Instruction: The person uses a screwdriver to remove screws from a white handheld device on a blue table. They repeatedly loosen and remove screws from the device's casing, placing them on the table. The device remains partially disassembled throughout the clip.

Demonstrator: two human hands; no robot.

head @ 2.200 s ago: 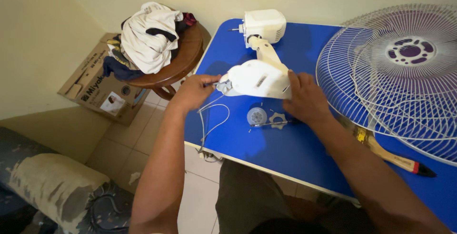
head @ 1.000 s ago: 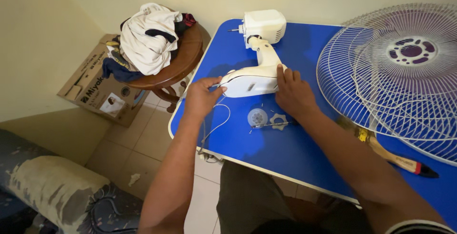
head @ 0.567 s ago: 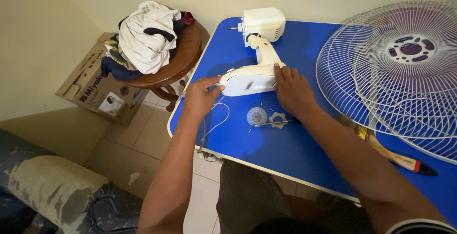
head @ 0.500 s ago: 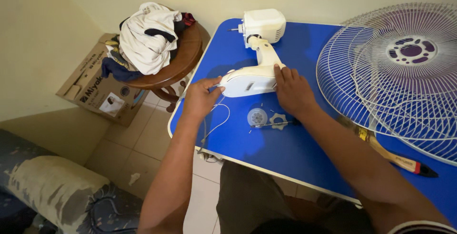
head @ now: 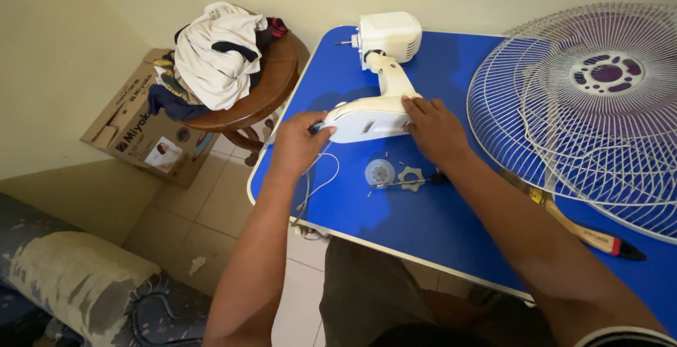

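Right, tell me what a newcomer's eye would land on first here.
First the large white fan grille lying on the right of the blue table. Next the white fan body at the table's left end, with the left hand at its base end and the right hand resting on it. Beside the table, a round wooden stool carries a heap of clothes.

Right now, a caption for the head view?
Both hands hold a white fan body on a blue table.

1 white fan body (head: 374, 111), 1 grille (head: 585, 107), 1 screwdriver (head: 405, 183), 2 plastic nuts (head: 381, 172), 1 stool (head: 261, 93), 1 cardboard box (head: 141, 135)
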